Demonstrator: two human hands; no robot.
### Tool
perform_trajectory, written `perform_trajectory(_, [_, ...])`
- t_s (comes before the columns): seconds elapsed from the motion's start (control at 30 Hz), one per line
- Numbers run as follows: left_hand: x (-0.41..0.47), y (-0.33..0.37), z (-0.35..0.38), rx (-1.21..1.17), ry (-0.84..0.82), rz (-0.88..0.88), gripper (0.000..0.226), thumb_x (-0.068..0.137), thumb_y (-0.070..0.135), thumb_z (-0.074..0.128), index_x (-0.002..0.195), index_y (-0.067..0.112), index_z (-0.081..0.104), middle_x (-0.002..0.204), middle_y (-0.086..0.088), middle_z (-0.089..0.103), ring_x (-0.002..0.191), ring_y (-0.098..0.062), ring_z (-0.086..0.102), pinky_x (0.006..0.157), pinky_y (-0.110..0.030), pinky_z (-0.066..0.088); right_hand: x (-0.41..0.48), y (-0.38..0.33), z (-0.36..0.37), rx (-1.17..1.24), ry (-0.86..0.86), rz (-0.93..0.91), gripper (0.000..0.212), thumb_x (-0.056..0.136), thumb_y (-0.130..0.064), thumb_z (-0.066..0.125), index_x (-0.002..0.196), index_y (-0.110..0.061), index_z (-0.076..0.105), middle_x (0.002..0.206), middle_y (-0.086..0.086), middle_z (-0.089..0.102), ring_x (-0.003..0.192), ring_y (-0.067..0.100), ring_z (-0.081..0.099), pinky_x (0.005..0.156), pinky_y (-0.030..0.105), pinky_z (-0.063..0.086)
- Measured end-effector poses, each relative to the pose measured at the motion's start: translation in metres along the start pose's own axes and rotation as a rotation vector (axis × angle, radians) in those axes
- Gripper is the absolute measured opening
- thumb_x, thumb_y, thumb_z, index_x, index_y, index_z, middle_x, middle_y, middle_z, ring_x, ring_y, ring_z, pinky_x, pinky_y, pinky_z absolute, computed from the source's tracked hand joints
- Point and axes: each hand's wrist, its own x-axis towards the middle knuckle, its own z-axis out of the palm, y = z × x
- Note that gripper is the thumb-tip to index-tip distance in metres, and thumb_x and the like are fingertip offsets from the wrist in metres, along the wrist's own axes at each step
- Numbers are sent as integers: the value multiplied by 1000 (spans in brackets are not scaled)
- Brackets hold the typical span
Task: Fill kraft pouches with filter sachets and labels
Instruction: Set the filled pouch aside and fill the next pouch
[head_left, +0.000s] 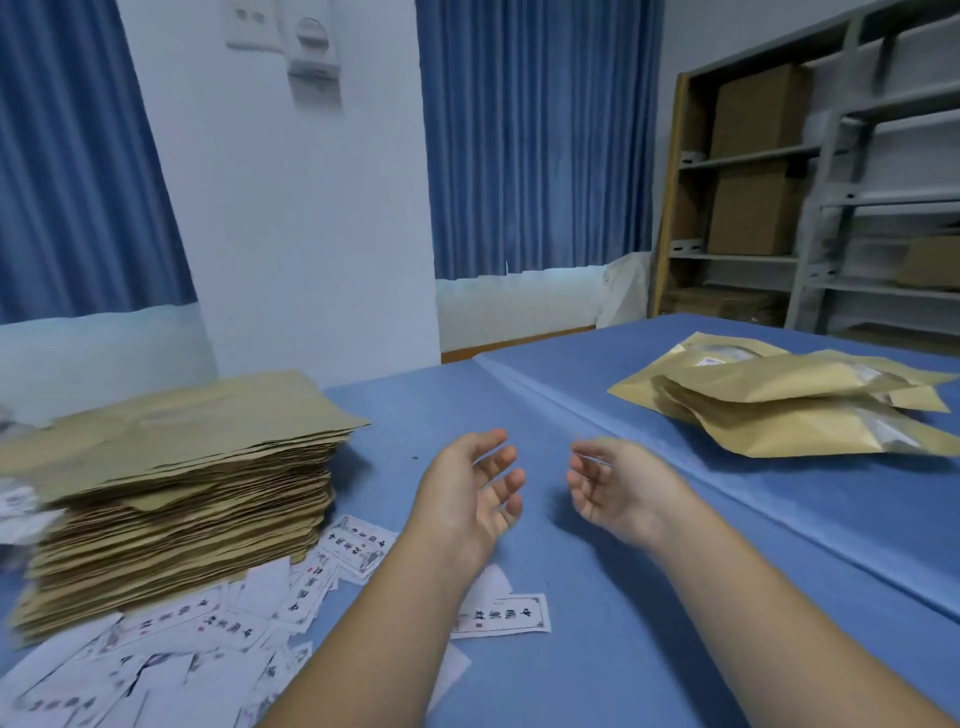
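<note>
A tall stack of flat kraft pouches (171, 493) stands at the left of the blue table (623, 597). White printed labels (208, 634) lie scattered in front of the stack and under my left forearm. A few filled kraft pouches (789, 405) lie in a loose pile at the right. My left hand (467, 493) and my right hand (613, 488) hover side by side over the table's middle, palms facing each other, fingers curled and apart, nothing in either. Some white sachets (21, 514) peek out at the far left edge, blurred.
A raised fold or seam (597, 410) runs diagonally across the table cover between my hands and the filled pouches. Shelves with cardboard boxes (753, 208) stand at the back right. Blue curtains and a white wall are behind the table.
</note>
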Motion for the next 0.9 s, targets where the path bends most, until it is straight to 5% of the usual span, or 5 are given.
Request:
perform_trajectory(0.27, [-50, 74, -116, 70, 127, 208, 10, 86, 17, 57, 79, 16, 64, 60, 4, 58, 47, -10, 52, 48, -22, 38, -34, 42, 149, -213, -401, -90, 4, 86, -14, 59, 85, -11, 62, 60, 2, 60, 49, 15, 55, 47, 22, 41])
perform_trajectory(0.47, [-87, 110, -214, 18, 335, 327, 8, 87, 15, 56, 87, 15, 64, 56, 5, 57, 47, -10, 49, 45, -21, 37, -38, 76, 233, -724, -347, -554, 5, 83, -18, 61, 85, -21, 65, 84, -7, 65, 75, 11, 62, 66, 26, 51])
perform_trajectory(0.57, [-92, 112, -243, -5, 430, 319, 9, 88, 14, 55, 91, 14, 64, 57, 4, 57, 49, -10, 48, 49, -23, 35, -30, 80, 260, -1177, -317, -998, 40, 80, -38, 66, 118, -28, 58, 115, -13, 53, 109, 9, 53, 90, 24, 40])
perform_trajectory(0.67, [-92, 110, -252, 19, 449, 284, 6, 87, 14, 59, 86, 14, 64, 57, 3, 58, 49, -11, 50, 50, -24, 36, -20, 80, 273, -1476, -414, -989, 83, 75, -65, 59, 144, -31, 29, 152, -8, 25, 138, 14, 27, 109, 32, 26])
perform_trajectory(0.9, [-89, 105, -247, 185, 424, 271, 11, 88, 12, 60, 96, 8, 66, 63, 0, 66, 48, -12, 53, 46, -24, 39, -15, 105, 257, -1481, -189, -1172, 28, 86, -25, 57, 113, -27, 61, 108, -6, 61, 106, 22, 54, 88, 36, 40])
